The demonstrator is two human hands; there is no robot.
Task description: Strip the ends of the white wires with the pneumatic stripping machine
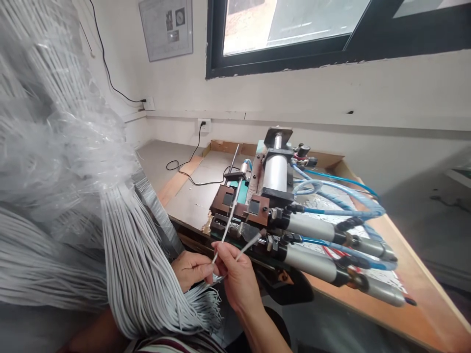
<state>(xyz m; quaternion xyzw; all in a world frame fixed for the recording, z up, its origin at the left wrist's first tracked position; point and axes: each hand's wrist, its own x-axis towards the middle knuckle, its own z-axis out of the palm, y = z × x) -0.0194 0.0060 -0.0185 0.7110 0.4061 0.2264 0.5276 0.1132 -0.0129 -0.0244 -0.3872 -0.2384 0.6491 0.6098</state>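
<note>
White painted wall (172, 93) behind, dark-framed window (290, 29) up top, wood-rimmed grey table (195, 196) below. Left hand (193, 269): thumb and fingers pinched on a thin, pale grey-white cable (224, 236). Right hand (237, 274): thumb and forefinger closed on the same cable, just beside the left. Cable slants up from the fingers across the near side of the black-and-brown metal machine with silver cylinders (275, 172); whether it touches metal, can't tell. Short pale strand (248, 246) pokes out past the right hand toward the machine; its link to the cable is hidden.

Cable looks light, bendy but springy, smooth-jacketed, likely a bit slippery; best pinched close to the end so the tip doesn't droop. Thick bundle of grey-white cables in clear plastic wrap (136, 255) crowds the left side, loose ends under the hands, easy to snag. Table's near edge runs just beyond the fingertips, machine right up at it. Moving room: narrow gap between bundle and machine; blue air hoses (342, 211) and cylinders hem in the right.
</note>
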